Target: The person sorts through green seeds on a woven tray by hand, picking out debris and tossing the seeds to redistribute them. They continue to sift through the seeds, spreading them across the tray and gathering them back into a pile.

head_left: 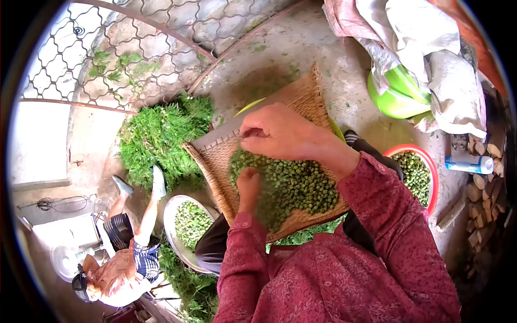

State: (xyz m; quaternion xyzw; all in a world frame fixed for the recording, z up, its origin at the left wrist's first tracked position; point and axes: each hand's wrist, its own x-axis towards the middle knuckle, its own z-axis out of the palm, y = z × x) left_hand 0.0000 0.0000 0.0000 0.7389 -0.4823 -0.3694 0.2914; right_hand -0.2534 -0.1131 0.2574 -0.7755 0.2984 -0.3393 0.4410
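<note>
A woven winnowing basket (213,156) rests across my lap, holding a heap of small round green pods or berries (301,185). My right hand (276,131) is above the far part of the heap, its fingers curled in with a dark hollow between them. What it holds, if anything, I cannot make out. Low at the left side of the heap is my left hand (249,185), smeared by motion, with its fingers mostly hidden. Blurred green specks show just right of it.
Feathery green plants (161,134) are piled left. A pale basin (171,218) and a red-rimmed basin (432,177) hold green pods. A person (126,264) sits at lower left. Also around: a lime-green tub (396,97), white sacks (458,91), a blue-white bottle (468,163), a wire gate (161,27).
</note>
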